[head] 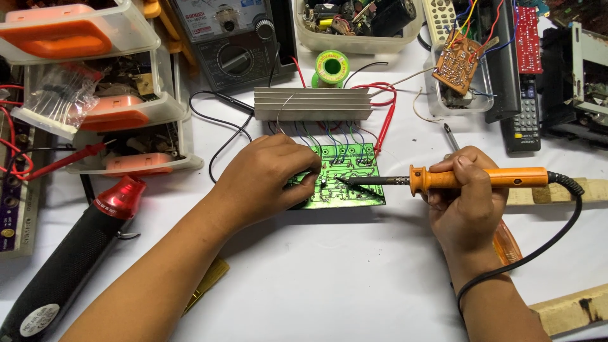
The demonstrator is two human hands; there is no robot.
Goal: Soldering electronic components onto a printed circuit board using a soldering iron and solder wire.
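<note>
The flat green circuit board (345,174) with many small silver dots lies in the middle of the frame on the white table (329,278), and it is being soldered. For this step to go well, the board should be kept still and the hot tip should be set on only one dot, with the fingers kept away from the metal. The board is joined by thin coloured wires to a long grey ribbed metal block (311,104) just above it. The board is pressed down at its left edge by the left hand (269,183), whose fingers are curled over it. The orange-handled soldering iron (468,180) with a black cord is gripped by the right hand (462,199), closed around the handle at the right of the middle. Its dark tip is touching the board near the middle. A small green spool of solder wire (331,68) stands above the block.
</note>
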